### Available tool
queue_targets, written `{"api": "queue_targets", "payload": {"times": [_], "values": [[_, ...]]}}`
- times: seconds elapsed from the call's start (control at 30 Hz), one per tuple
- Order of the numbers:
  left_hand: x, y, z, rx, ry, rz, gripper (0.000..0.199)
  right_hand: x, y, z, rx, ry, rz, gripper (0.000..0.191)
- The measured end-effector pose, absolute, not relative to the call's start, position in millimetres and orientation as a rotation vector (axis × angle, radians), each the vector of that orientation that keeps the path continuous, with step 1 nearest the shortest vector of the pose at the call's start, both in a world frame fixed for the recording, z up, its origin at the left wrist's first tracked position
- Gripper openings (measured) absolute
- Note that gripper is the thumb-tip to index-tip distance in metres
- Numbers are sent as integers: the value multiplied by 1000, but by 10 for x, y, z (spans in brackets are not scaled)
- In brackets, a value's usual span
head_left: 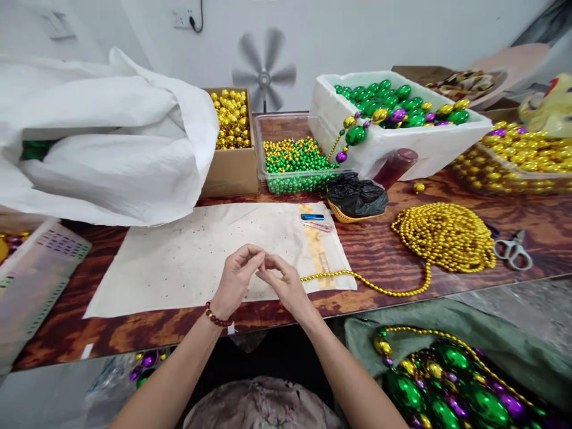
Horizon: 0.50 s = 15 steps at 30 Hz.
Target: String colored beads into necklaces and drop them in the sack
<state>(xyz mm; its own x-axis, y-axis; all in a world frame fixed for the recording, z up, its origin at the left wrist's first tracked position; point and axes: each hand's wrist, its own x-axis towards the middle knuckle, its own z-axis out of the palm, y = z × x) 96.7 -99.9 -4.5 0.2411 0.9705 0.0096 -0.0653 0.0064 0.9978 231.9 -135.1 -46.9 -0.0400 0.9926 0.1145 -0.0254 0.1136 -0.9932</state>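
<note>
My left hand (238, 277) and my right hand (283, 280) meet over the white cloth (179, 256), fingertips pinched together. What the left fingers hold is too small to make out. A gold bead string (379, 287) runs from my right hand along the cloth's edge to a coiled heap of gold beads (447, 238) on the right; its end lies hidden in my right fingers. A blue cutter (311, 217) and a pair of small tweezers-like tools (317, 226) lie on the cloth beyond my hands.
Behind the cloth stand a cardboard box (230, 173), a clear tray of small beads (297, 173) and a white foam box (429, 140). A black bag in a basket (357, 196), scissors (513, 251) and a white sack (134, 155) flank it. A green sack (366, 339) holds bead strings below.
</note>
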Motion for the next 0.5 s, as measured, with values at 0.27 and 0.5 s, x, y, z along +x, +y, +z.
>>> {"api": "queue_targets", "payload": {"times": [0.27,0.5], "values": [[730,-891,112,2236,1068,603,23,2346,-1287,-260,-1340,-1699,897,11],[596,-805,116,2588,876,187,25,2539,-1300,-100,-1413,-1954,776,14]]}}
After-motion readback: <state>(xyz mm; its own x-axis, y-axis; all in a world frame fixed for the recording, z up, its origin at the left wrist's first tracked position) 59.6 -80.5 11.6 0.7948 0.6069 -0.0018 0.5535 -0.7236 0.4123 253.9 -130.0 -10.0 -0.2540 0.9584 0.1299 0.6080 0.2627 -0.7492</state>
